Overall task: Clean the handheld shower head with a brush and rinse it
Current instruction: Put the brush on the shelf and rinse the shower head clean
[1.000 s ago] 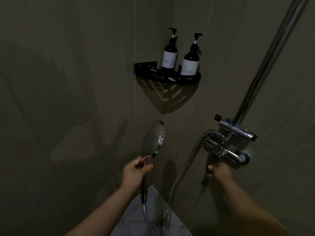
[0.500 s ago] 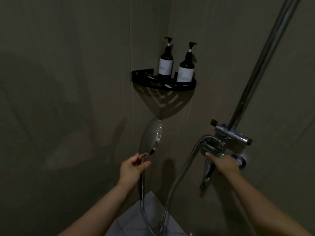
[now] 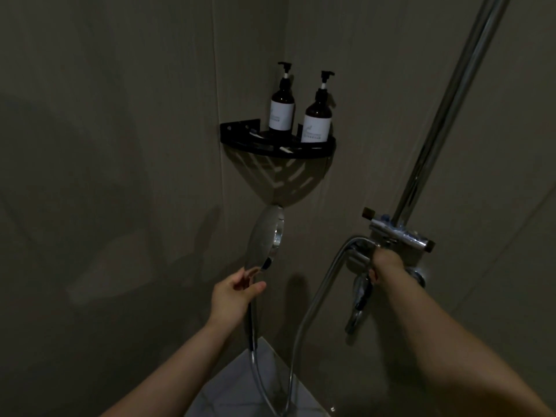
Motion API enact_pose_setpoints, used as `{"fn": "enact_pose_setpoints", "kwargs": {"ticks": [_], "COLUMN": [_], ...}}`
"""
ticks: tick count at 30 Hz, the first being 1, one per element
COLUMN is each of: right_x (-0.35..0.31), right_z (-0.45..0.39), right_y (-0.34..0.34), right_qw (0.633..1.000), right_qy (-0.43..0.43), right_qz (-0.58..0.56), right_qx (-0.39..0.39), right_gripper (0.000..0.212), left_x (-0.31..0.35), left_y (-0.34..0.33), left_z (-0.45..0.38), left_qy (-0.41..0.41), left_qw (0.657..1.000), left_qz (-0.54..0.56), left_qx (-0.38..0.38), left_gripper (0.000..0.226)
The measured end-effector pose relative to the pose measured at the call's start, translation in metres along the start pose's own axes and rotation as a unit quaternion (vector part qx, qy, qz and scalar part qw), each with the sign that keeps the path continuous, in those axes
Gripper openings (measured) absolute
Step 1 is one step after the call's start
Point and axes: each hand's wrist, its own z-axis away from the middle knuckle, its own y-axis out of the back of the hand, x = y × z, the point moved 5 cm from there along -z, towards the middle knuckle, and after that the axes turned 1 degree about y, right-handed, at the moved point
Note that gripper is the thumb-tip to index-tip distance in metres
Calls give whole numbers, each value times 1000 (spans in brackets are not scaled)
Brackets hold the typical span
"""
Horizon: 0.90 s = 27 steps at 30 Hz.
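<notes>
Left hand (image 3: pixel 233 296) grips shower head (image 3: pixel 264 236) upright, centre. Right hand (image 3: pixel 383 263) curled on mixer valve (image 3: pixel 361 260), right. No water visible, no brush: rinse stage, apparently pending.

Brightness: we see a dim, murky shower corner, walls a flat grey-brown.
Light source: from above and behind us, judging by shadows falling downward.
Shadows: the shelf (image 3: pixel 278 145) casts a slotted pattern on the wall below; a broad soft shadow covers the left wall.
Glare: thin highlights run along the pole (image 3: pixel 445 115) and hose (image 3: pixel 316 296).
Sharpness: soft and noisy; bottle (image 3: pixel 316 121) labels unreadable.
Distortion: wide-angle stretch makes our forearms bulge at the bottom edge.
</notes>
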Motion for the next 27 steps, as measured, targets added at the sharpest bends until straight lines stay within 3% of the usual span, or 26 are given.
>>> {"fn": "enact_pose_setpoints", "kwargs": {"ticks": [5, 9, 11, 13, 17, 21, 25, 27], "right_x": [4, 11, 10, 11, 15, 18, 21, 22], "right_z": [10, 5, 7, 10, 9, 3, 0, 0], "right_y": [-12, -14, -15, -17, -24, -27, -28, -25], "right_qw": [996, 991, 983, 955, 868, 810, 797, 813], "right_qy": [35, 3, 6, -26, -56, -77, -86, -88], "right_qz": [-81, -131, -182, -290, -475, -554, -563, -543], "right_qx": [17, 15, -22, -59, -129, -176, -201, -193], "right_gripper": [23, 25, 34, 36, 38, 39, 38, 38], "left_x": [-2, -3, -2, -1, 8, 13, 15, 13], "left_y": [2, 4, 5, 4, -3, -8, -10, -10], "left_z": [-1, -2, -2, 0, 6, 8, 9, 9], "left_qy": [1, 14, 21, 24, 4, -13, -12, -6], "left_qw": [1000, 1000, 1000, 1000, 1000, 999, 999, 1000], "left_qz": [1, 12, 16, 19, 6, 28, 30, 30], "left_qx": [0, -7, -1, -1, -10, -17, -10, -9], "left_gripper": [47, 35, 42, 51, 42, 37, 37, 37]}}
